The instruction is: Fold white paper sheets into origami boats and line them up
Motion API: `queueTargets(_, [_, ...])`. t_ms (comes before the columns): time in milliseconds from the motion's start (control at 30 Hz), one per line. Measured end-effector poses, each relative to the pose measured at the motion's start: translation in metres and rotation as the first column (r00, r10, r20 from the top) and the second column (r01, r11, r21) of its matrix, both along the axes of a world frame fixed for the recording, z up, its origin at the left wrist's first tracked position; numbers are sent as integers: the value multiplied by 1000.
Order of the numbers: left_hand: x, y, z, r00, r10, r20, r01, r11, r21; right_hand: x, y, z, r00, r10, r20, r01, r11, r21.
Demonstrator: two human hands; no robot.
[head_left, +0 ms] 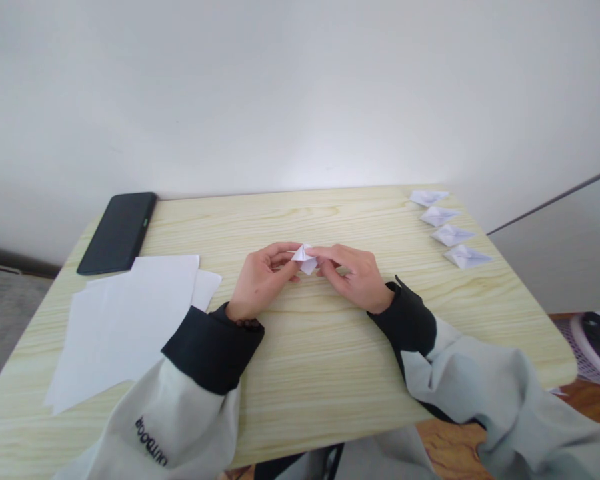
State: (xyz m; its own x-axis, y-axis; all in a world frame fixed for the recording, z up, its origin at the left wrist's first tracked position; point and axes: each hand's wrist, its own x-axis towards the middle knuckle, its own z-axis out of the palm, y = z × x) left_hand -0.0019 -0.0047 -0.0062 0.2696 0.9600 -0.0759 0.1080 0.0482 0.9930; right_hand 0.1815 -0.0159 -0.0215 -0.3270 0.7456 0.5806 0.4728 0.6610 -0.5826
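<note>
Between my two hands, above the middle of the table, is a small piece of folded white paper [307, 264] with pointed flaps. My left hand [266, 275] pinches its left side between thumb and fingers. From the right, my right hand [351, 272] grips the paper, with the index finger lying across its top. The fingers partly cover the folds. Several folded white paper pieces [452, 235] with pointed ends lie in a column at the table's far right.
Loose white paper sheets [125, 320] lie on the left of the light wood table [320, 393]. Behind them rests a black phone-like slab [119, 232]. A white wall [290, 100] borders the table's back. A pale basket [585, 350] stands on the floor at right.
</note>
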Motion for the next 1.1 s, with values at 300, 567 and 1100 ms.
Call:
queueTargets(300, [-6,4,4,989,-69,133,86,988,-127,5,3,-2,999,29,-18,-27,995,101])
queueTargets(567, [-5,6,2,991,-119,65,125,986,-109,5,1,1,999,39,-29,-37,997,65])
queueTargets(1100, [0,0,4,999,-20,-50,21,1000,14,1,2,5,997,-74,-31,66,978,-200])
